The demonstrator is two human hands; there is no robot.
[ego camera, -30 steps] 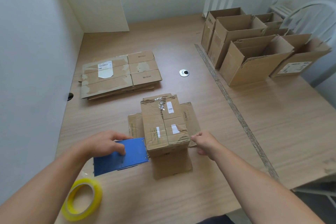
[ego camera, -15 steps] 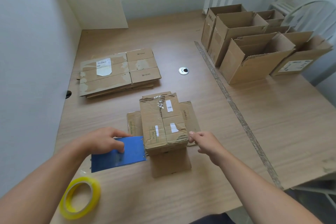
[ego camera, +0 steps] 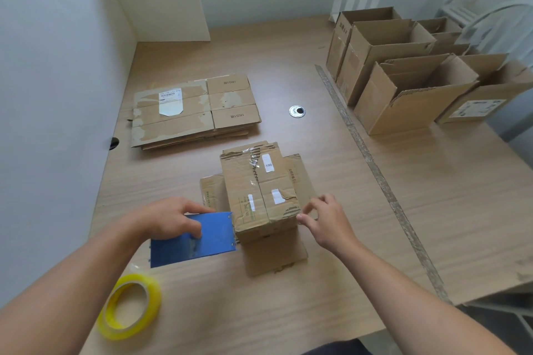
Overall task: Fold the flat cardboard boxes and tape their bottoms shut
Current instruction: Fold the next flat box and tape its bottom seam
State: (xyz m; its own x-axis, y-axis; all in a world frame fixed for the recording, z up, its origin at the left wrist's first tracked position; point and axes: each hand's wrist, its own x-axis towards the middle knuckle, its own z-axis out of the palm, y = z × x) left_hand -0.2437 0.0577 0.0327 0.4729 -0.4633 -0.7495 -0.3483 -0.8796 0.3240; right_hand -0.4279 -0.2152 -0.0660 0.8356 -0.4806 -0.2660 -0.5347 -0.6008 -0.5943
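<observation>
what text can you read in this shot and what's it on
"100": white sticker on the middle box.
"1KG1" plus an unclear character, upside down, twice: flat stack.
Too small to read: shipping label on the flat stack, side label on a right box, other print on the middle box.
</observation>
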